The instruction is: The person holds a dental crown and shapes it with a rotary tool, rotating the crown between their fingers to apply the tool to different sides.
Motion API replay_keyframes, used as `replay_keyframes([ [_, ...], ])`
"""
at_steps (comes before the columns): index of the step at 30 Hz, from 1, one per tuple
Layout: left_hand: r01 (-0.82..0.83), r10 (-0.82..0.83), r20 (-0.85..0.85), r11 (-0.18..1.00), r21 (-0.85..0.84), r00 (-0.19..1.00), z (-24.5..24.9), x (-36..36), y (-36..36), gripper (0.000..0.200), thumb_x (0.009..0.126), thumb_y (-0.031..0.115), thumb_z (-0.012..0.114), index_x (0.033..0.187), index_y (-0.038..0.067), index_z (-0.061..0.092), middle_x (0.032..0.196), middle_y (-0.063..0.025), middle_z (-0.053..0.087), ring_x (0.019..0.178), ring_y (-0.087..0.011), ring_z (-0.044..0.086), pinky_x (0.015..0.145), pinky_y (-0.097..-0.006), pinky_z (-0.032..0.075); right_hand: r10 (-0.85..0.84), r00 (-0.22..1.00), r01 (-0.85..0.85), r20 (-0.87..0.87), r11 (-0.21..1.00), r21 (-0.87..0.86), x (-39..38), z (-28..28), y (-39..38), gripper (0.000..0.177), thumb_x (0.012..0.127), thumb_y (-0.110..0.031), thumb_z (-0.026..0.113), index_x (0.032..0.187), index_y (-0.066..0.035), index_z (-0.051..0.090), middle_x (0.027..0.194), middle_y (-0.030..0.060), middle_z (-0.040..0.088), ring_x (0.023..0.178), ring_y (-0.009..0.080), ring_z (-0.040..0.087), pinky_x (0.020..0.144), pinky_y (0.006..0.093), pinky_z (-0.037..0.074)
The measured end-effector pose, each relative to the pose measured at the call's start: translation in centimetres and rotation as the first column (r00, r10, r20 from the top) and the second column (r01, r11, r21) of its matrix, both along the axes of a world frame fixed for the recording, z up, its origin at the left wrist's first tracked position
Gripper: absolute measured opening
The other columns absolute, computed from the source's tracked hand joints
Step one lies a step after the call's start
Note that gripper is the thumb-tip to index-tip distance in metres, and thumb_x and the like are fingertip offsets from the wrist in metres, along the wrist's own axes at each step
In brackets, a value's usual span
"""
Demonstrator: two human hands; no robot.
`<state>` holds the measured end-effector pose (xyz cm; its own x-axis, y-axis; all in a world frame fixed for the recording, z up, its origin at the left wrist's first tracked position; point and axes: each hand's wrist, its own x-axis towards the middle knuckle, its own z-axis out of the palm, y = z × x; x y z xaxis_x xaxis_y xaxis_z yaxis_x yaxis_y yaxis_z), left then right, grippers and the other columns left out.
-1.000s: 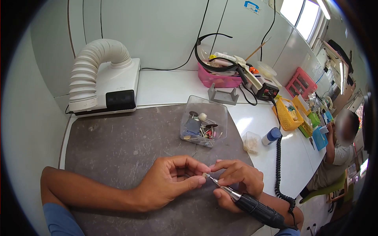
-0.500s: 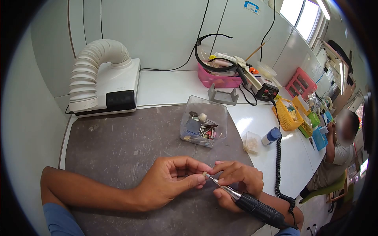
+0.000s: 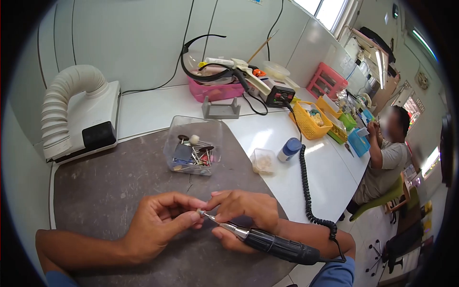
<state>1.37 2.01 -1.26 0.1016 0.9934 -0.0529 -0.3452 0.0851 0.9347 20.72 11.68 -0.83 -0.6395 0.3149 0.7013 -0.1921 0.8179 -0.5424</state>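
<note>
My left hand (image 3: 160, 222) pinches a small pale piece (image 3: 200, 212) between thumb and fingertips, above the dark grey mat (image 3: 105, 186). From the right, my right hand (image 3: 246, 215) grips a black and silver rotary handpiece (image 3: 277, 245), whose thin tip meets the small piece. A coiled black cord (image 3: 306, 191) runs from the handpiece's rear end. Beyond my hands, a clear box (image 3: 193, 148) holds several mounted discs and burs.
A white hose unit (image 3: 103, 115) stands at the left. Behind are a pink basket (image 3: 215, 91), a grey stand (image 3: 220, 110) and a control box (image 3: 281, 95). A small tub (image 3: 263, 161), blue-capped bottle (image 3: 289, 149) and yellow basket (image 3: 311, 122) lie right. A person (image 3: 385, 153) sits further right.
The view has turned right, so the bench items appear shifted left and more of the room shows. Both hands keep their hold, with the tip still at the small piece.
</note>
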Motion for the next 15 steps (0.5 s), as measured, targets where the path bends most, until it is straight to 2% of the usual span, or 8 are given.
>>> replay_keyframes([
  [4,-0.020,0.020,0.006,1.000,-0.015,1.000,-0.02,0.05,-0.03,0.020,0.091,0.003,0.062,0.110,-0.005,0.061,0.103,-0.0117,0.066,0.093,-0.0138,0.064,0.086,-0.0280,0.054,-0.001,0.999,0.000,-0.032,1.000,-0.021,-0.06,-0.15,0.04,0.022,0.071,-0.003,0.074,0.087,-0.001,0.059,0.087,0.0162,0.067,0.081,0.0297,0.069,0.083,0.0385,0.055],
  [6,-0.022,0.022,0.014,1.000,-0.006,1.000,-0.01,0.12,0.00,0.020,0.091,0.003,0.062,0.110,-0.005,0.061,0.103,-0.0118,0.066,0.092,-0.0140,0.064,0.086,-0.0283,0.054,0.052,0.998,-0.052,-0.041,0.999,0.000,-0.13,-0.12,-0.01,0.021,0.072,-0.002,0.073,0.087,-0.001,0.059,0.086,0.0149,0.066,0.081,0.0301,0.068,0.082,0.0386,0.055],
  [11,-0.050,0.050,0.007,0.998,-0.029,0.999,0.20,0.22,-0.12,0.019,0.091,0.002,0.062,0.108,-0.004,0.061,0.105,-0.0121,0.066,0.090,-0.0136,0.064,0.084,-0.0286,0.054,-0.003,0.998,0.003,-0.057,1.000,-0.003,-0.11,-0.27,0.01,0.021,0.072,-0.002,0.072,0.088,-0.001,0.059,0.083,0.0130,0.065,0.078,0.0295,0.067,0.082,0.0377,0.055],
  [13,-0.050,0.050,0.009,0.998,-0.029,0.999,0.25,0.27,-0.13,0.019,0.090,0.001,0.062,0.108,-0.004,0.061,0.104,-0.0120,0.066,0.090,-0.0136,0.064,0.084,-0.0286,0.054,0.038,0.999,-0.038,-0.021,0.999,-0.011,-0.02,-0.19,-0.02,0.021,0.073,-0.006,0.074,0.087,0.000,0.060,0.080,0.0132,0.065,0.086,0.0305,0.070,0.087,0.0466,0.055],
  [15,-0.050,0.051,0.013,0.998,-0.030,0.999,0.28,0.32,-0.14,0.019,0.090,0.001,0.062,0.108,-0.004,0.061,0.104,-0.0120,0.066,0.089,-0.0136,0.064,0.084,-0.0285,0.054,0.025,1.000,-0.026,-0.017,0.999,-0.019,0.04,-0.17,0.02,0.021,0.073,-0.006,0.074,0.087,0.000,0.060,0.080,0.0128,0.065,0.087,0.0302,0.070,0.087,0.0464,0.055],
])
